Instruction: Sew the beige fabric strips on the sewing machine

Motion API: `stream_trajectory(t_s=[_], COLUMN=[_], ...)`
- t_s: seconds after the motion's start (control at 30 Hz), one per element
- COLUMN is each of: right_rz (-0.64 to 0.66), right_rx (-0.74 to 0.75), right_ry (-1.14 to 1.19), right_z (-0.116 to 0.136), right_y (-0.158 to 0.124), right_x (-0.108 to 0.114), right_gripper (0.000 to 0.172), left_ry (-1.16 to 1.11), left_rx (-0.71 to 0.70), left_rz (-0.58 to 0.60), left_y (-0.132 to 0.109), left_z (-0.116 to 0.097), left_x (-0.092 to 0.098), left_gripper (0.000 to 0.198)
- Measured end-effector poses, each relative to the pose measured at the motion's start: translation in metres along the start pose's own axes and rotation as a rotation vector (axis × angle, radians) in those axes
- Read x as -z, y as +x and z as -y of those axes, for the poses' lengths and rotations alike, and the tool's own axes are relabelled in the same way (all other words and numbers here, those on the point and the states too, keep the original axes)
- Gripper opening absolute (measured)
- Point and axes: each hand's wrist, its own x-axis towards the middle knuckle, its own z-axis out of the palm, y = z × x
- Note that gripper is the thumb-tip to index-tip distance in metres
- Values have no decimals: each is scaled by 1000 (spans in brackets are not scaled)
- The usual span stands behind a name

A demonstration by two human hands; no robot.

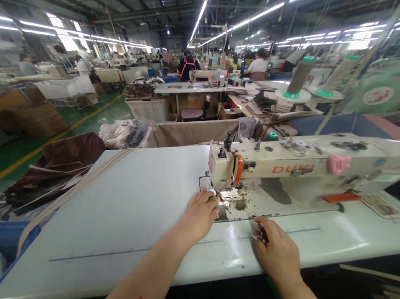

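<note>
An industrial sewing machine with orange lettering stands on a pale table. My left hand lies beside its needle area, palm down, fingers stretched toward the metal plate under the machine head. Whether a thread or anything small is under those fingertips is hidden. Near the table's front edge, my right hand is curled closed around a small item. Only a thin shiny tip and a dark part of it show. A printed ruler scale runs along the table between the hands and the edge.
Beige strips hang over the table's left side, above a blue crate. Behind the table stands a cloth-lined bin. Thread cones and a fan are at right. Other people work farther back.
</note>
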Motion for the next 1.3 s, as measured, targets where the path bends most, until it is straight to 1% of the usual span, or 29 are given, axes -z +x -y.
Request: stream_trajectory(t_s=[0.1, 0.2, 0.33, 0.47, 0.57, 0.73, 0.87, 1.0, 1.1, 1.3], right_rz=[1, -3, 10, 11, 8, 9, 22, 18, 31, 8], right_rx=[9, 13, -1, -8, -2, -22, -21, -11, -12, 5], right_ry=[21, 29, 30, 34, 32, 53, 57, 49, 42, 21], right_z=[0, -1, -1, -1, -1, -2, -3, -2, -1, 0], right_y=[-1, -2, -3, -3, -3, -5, -5, -4, -3, -2], right_x=[0, 0, 0, 0, 0, -3, -3, 0, 1, 1], right_gripper=[39, 36, 35, 32, 29, 26, 29, 28, 26, 23], left_ry=[-102, -125, -160, -177, -183, -172, -138, -123, -149, -182], left_rx=[35, 47, -31, -109, -144, -149, -104, -38, -6, 62], left_rz=[-34, -28, 46, 92, 118, 127, 98, 72, 82, 92], left_y=[18, 41, 68, 80, 80, 74, 66, 56, 51, 50], left_z=[18, 35, 48, 57, 63, 65, 57, 49, 46, 43], left_x=[-1, -3, -3, 4, 10, 17, 22, 25, 23, 20], left_gripper=[34, 37, 28, 27, 28, 16, 14, 10, 7, 5])
